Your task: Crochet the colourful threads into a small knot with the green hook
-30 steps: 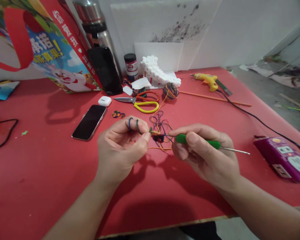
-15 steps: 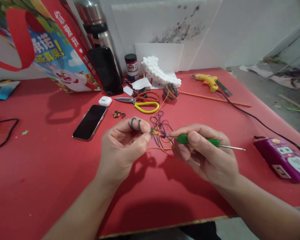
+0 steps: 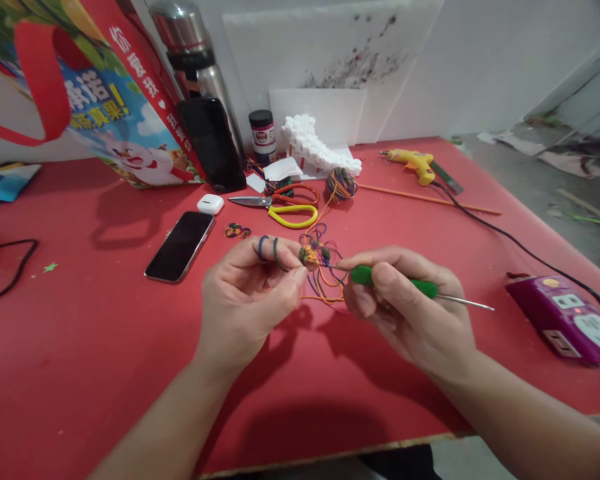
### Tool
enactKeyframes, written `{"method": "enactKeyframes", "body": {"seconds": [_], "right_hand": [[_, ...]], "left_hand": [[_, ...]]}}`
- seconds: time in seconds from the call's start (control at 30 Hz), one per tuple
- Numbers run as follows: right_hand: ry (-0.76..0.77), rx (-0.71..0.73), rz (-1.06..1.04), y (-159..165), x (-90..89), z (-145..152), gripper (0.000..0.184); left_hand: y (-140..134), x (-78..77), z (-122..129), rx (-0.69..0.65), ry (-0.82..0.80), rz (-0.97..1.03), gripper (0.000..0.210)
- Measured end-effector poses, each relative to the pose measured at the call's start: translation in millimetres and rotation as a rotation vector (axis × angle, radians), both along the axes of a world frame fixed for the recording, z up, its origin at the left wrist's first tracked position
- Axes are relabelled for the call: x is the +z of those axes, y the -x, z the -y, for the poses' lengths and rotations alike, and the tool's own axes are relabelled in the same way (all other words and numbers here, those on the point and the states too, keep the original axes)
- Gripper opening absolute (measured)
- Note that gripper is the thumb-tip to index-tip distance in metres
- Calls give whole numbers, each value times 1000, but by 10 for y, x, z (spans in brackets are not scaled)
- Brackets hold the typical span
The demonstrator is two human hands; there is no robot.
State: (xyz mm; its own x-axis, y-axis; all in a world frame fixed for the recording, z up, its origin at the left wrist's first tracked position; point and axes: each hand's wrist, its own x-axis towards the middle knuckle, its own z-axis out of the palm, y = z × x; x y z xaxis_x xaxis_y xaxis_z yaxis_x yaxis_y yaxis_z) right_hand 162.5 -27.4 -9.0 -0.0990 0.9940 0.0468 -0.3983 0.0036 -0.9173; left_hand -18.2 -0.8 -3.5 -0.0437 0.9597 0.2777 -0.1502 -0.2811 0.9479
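My left hand (image 3: 253, 293) pinches a small multicoloured crochet piece (image 3: 312, 254) between thumb and forefinger, with yarn looped round a raised finger. In my right hand (image 3: 410, 300) is a crochet hook (image 3: 395, 280) with a green grip, held like a pen. Its thin metal tip reaches the right edge of the crochet piece; whether it passes through a stitch is too small to tell. Loose coils of multicoloured yarn (image 3: 325, 287) lie behind and beneath the piece. One strand runs back to a yarn ball (image 3: 342, 185) farther off on the red table.
Scissors (image 3: 293, 212), a phone (image 3: 181, 247), a white earphone case (image 3: 211, 204) and a finished-looking crochet scrap (image 3: 237, 231) lie beyond my hands. On the right are a yellow glue gun (image 3: 415, 163), its black cord and a purple power socket (image 3: 565, 317). A gift bag (image 3: 130, 127) stands back left.
The crochet piece has turned between my left fingertips and now shows more of its yellow-orange face. My right hand and the hook have shifted slightly left.
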Motion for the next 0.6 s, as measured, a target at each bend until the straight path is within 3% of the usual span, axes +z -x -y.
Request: {"method": "enactKeyframes", "body": {"seconds": [0.3,0.6], "right_hand": [[27,15,-26,19,-40,-28,30],[36,59,-116,47,-54,-61,26]], "left_hand": [[98,-47,-8,-62,12,-114,39],[27,4,3,-141,146,41,38]]}}
